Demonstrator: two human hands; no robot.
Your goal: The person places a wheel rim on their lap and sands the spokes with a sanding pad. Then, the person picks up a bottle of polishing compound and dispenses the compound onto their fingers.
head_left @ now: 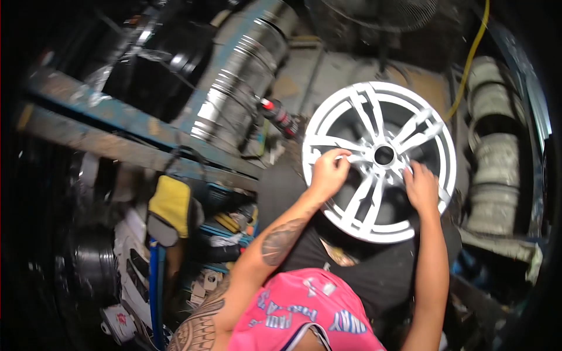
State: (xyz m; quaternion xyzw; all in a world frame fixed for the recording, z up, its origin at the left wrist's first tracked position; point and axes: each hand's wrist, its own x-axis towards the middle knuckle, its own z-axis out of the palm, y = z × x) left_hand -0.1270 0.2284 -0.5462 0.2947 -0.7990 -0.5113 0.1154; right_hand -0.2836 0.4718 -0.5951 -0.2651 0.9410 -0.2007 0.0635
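1. Nearest, at the bottom of the frame, is a pink shirt (310,298), with dark trousers (374,272) just above it.
2. The left hand (329,175) is left of the frame's centre, over the wheel's left side. Its thumb and forefinger are curved toward each other, a small gap between them, at the spoke that runs toward the left rim; whether they pinch anything cannot be told.
3. The right hand (422,186) is right of centre, fingers loosely bent and spread over the spoke that runs to the lower right. Blur hides whether they grip it or merely rest there.
4. The silver wheel (381,171) fills the middle right of the frame, its spoked face toward the camera. Being round, that face has no long axis. Its hub lies to the right of the left fingertips and up and left of the right ones; the right hand looks slightly nearer to it.
5. Beyond the wheel's left edge, a red-capped bottle (281,118) leans.
6. Farther out, more wheels (492,175) line the right side, a yellow hose (473,55) hangs upper right, and a fan (380,14) is at the top.
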